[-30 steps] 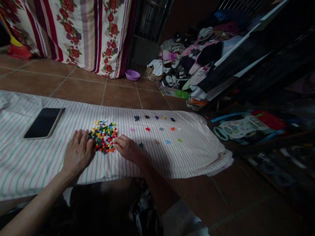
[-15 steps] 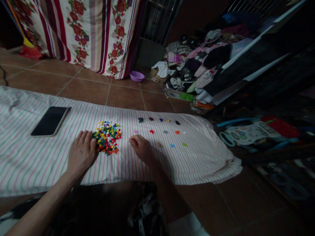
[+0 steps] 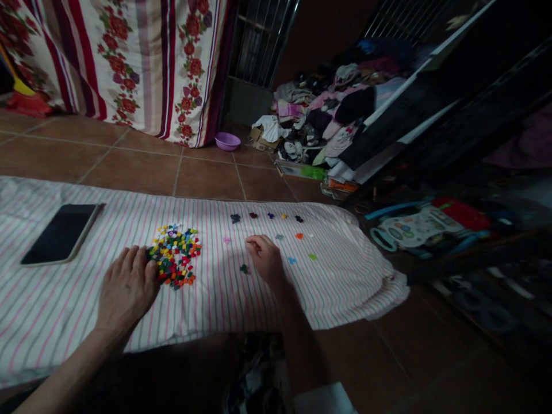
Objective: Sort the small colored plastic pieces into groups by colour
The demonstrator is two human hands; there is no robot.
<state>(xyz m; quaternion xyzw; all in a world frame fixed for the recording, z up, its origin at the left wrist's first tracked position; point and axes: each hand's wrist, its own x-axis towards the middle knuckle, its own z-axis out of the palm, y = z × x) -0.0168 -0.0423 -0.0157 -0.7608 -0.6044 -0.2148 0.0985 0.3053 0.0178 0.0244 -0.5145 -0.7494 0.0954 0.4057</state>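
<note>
A pile of small multicoloured pieces (image 3: 176, 253), like tiny cubes or beads, lies on the striped cloth. My left hand (image 3: 128, 284) rests flat at the pile's left edge, its fingers stretched out and touching it or nearly so. To the right of the pile, my right hand (image 3: 266, 259) is closed, with thumb and forefinger pinched together; what they hold, if anything, cannot be made out. Small one-colour clusters surround it: dark green (image 3: 244, 268), pink (image 3: 226, 240), grey (image 3: 280, 237), orange (image 3: 299, 236), light blue (image 3: 292, 260) and lime (image 3: 313, 256). The red cluster is hidden by this hand.
A phone (image 3: 62, 234) lies on the cloth at left. Further dark and yellow clusters line the far side. Beyond are a purple basin (image 3: 227, 141), a floral curtain (image 3: 149, 69) and heaped clothes (image 3: 328, 115). Cluttered shelving stands at right.
My right hand has moved right and slightly forward, uncovering the dark green cluster and covering the red one. My left hand stays beside the pile. The whole view has shifted a little.
</note>
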